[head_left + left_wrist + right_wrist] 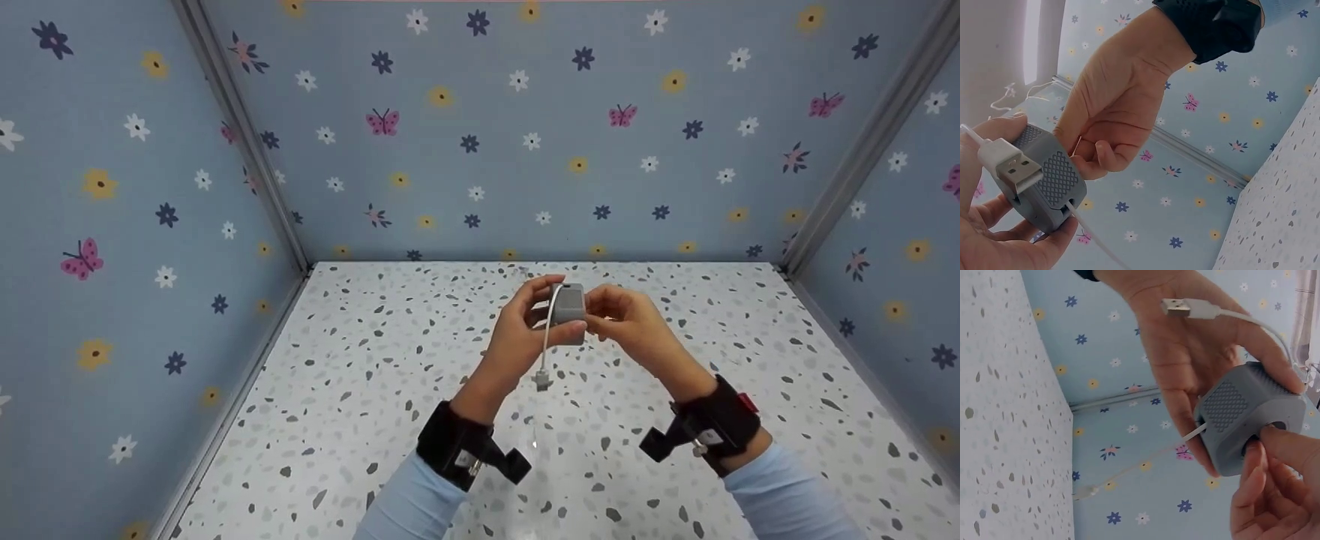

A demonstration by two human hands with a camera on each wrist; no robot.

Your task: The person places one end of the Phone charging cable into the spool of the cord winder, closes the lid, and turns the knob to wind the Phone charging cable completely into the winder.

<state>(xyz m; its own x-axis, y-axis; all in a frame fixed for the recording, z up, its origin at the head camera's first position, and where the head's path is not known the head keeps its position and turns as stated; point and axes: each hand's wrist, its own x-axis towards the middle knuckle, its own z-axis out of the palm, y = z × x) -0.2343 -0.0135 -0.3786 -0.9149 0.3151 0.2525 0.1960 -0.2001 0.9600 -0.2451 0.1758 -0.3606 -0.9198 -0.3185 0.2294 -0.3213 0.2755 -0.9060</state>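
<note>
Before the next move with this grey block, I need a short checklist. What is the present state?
1. Left hand grips the grey block: ok.
2. Right hand has its fingertips at the block's opening: ok.
3. White cable comes out through the side slot: ok.
4. USB plug is clear of the right hand: ok.
5. USB plug tucked away: not ok, it is outside the block.
6. Cable length inside the block: cannot tell, hidden.

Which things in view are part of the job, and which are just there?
Job:
- gray block
- white USB cable
- left hand, gripping the block
- right hand, fingers at the block's opening

Just there:
- speckled tabletop
- floral panels
- black wrist mounts
</note>
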